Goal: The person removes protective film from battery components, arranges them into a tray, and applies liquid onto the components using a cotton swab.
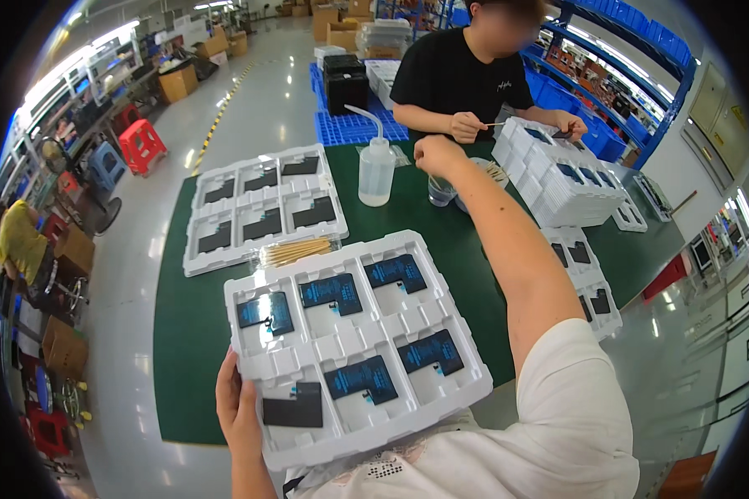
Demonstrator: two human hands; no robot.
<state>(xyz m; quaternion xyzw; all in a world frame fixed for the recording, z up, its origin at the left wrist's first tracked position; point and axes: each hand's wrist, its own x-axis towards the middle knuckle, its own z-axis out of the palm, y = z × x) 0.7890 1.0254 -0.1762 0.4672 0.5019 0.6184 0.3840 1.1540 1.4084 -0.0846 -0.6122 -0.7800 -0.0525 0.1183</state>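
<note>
My left hand grips the left edge of a white plastic tray, its thumb resting on the rim. Six compartments in the tray each hold a flat, L-shaped battery-like piece; several show blue film, such as this blue-black piece, and the near-left black piece looks plain. Stretched far forward, my right hand is closed just above a small clear cup of liquid. Whatever its fingers pinch is too small and hidden to make out.
A squeeze bottle, a bundle of wooden sticks and a second tray of black pieces lie beyond my tray on the green table. Across, a co-worker holds a thin stick beside stacked white trays.
</note>
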